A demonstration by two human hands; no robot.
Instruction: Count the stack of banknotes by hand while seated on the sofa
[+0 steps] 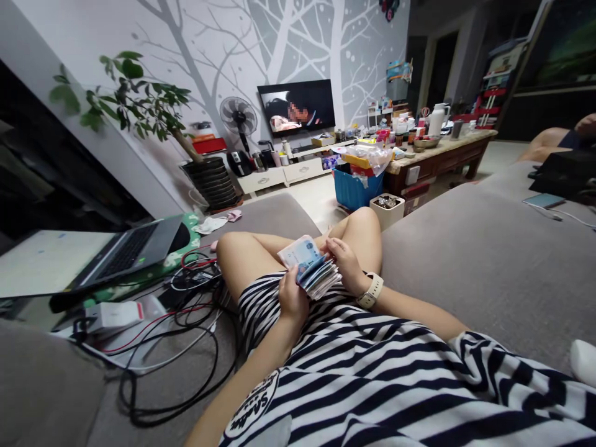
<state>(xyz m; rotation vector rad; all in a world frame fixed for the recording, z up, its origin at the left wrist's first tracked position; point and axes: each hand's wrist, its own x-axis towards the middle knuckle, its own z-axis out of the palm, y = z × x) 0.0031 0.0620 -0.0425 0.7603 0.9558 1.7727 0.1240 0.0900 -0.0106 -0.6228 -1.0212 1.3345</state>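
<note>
Beside tangled cables [200, 274] and laptop [133, 251], left hand [294, 295] and right hand [345, 261], grip closed around banknotes [319, 277].

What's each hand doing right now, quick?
Left hand: closed, holding a stack of banknotes.
Right hand: curled at the banknotes; can't tell if it's gripping one.

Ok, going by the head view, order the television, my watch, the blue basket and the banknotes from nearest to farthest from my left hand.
1. Banknotes, held in your left hand.
2. Watch, just across to the right.
3. Blue basket, ahead, to the right.
4. Television, farthest, ahead against the wall.
</note>
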